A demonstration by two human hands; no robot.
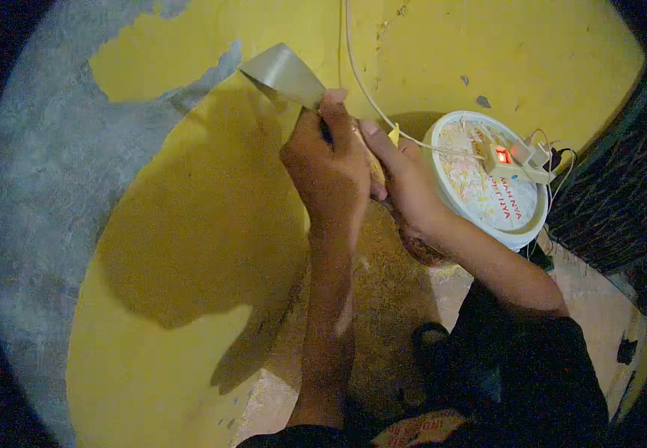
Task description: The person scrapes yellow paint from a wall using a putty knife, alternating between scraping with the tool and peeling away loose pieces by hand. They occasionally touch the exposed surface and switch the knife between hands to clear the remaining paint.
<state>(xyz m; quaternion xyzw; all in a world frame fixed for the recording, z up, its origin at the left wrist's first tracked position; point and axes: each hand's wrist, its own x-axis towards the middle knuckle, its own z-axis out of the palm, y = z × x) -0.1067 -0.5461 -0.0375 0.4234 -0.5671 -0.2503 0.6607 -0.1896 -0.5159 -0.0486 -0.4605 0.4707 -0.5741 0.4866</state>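
A wide metal scraper blade (285,75) lies with its edge against the yellow wall, at the upper middle. My left hand (329,168) is closed round the scraper just behind the blade. Beside it on the right, my right hand (412,175) is closed on the handle's rear part, its thumb along the top. Most of the handle is hidden by my fingers. Yellow paint (196,216) meets bare grey wall (47,194) along a ragged edge left of the blade.
A white lidded bucket (450,190) stands on the right, with paint flakes and a lit power strip (514,166) on its lid. A white cable (359,78) runs down to it past my hands. Dark bristly material (607,179) is at the far right.
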